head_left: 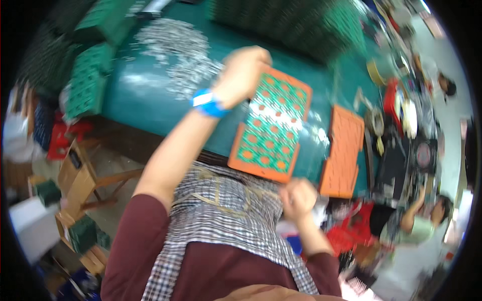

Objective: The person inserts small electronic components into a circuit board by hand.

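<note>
My left hand [243, 75] grips the far edge of an orange tray [271, 125] with a green grid of round sockets, held tilted over the near edge of the teal table [150, 100]. A blue wristband [208, 103] sits on that wrist. My right hand [297, 196] is closed in a loose fist just below the tray's near corner; whether it holds anything is lost in the blur. A second orange tray [344, 150] lies flat on the table to the right. A heap of small silvery parts [178, 50] is spread on the table beyond my left hand.
Stacks of green trays [90, 75] stand at the table's left and far side [286, 25]. Cardboard boxes [75, 175] sit on the floor at left. Another person [416, 220] sits at lower right by cluttered tools and red crates [351, 231].
</note>
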`<action>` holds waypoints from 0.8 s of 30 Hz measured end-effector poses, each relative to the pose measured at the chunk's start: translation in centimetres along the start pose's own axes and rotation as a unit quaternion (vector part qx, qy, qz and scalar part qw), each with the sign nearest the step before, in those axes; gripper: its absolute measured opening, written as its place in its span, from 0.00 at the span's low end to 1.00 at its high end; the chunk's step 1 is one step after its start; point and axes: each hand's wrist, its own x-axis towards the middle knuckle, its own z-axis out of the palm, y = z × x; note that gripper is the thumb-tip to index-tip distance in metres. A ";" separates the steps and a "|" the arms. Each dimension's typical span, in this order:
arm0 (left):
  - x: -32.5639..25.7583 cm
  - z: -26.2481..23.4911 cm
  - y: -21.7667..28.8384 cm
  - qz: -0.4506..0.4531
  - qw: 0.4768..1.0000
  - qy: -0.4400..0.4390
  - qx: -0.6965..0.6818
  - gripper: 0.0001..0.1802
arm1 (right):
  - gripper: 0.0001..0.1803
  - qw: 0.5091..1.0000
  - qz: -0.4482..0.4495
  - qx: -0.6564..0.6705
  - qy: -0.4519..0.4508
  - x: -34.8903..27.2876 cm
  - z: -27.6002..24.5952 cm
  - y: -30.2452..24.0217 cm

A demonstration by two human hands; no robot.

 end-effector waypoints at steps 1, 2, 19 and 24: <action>0.9 1.3 0.2 0.032 0.999 -0.005 -0.007 0.08 | 0.07 0.995 0.030 0.085 -0.039 -1.3 0.8 -1.4; 2.0 3.0 -0.8 0.103 0.994 0.002 0.042 0.08 | 0.07 0.960 0.188 0.195 -0.068 -2.5 2.1 -3.1; -14.3 -2.5 -1.0 -0.041 0.968 -0.071 -0.238 0.06 | 0.20 0.770 0.449 0.439 -0.117 11.5 -7.3 12.9; -12.6 -3.2 -0.4 -0.098 0.924 -0.040 -0.368 0.06 | 0.18 0.838 0.360 0.272 -0.307 20.8 0.5 12.3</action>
